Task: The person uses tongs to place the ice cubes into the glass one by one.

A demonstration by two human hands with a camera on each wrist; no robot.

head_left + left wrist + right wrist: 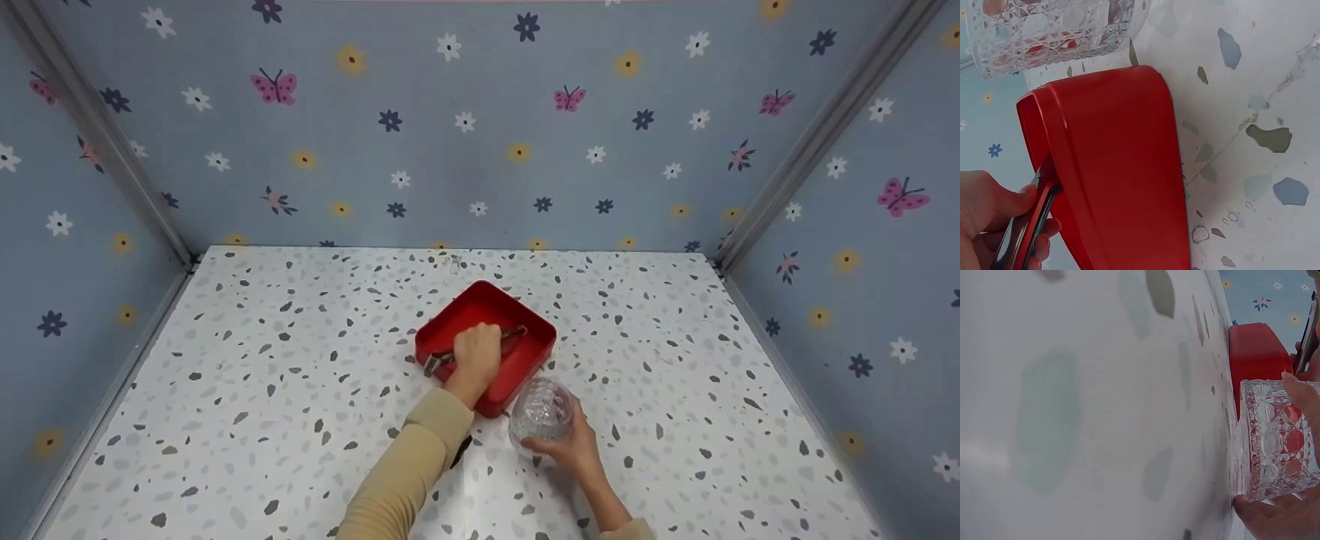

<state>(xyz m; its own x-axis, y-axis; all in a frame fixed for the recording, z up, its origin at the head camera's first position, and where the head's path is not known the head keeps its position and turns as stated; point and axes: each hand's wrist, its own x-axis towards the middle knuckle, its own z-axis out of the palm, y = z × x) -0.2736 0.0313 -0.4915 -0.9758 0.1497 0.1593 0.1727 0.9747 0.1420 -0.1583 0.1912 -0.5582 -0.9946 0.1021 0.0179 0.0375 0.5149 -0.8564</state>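
Observation:
My left hand (pixel 478 352) grips a pair of metal tongs (pixel 514 332) over the red tray (pixel 480 300). One end of the tongs sticks out past the tray's left rim; in the left wrist view, part of the tongs (pixel 1030 225) dips behind the tray's wall (pixel 1117 157). My right hand (pixel 576 446) holds a clear cut-glass cup (pixel 541 409), thumb on one side and fingers round the other. The cup stands close to the tray's near right corner. The right wrist view shows the cup's patterned side (pixel 1269 439) low over the table.
The white speckled table (pixel 300 337) spreads around the tray. Blue flowered panels (pixel 450 150) close it in at the back and both sides. A small dark item (pixel 460 451) shows beside my left sleeve, mostly hidden.

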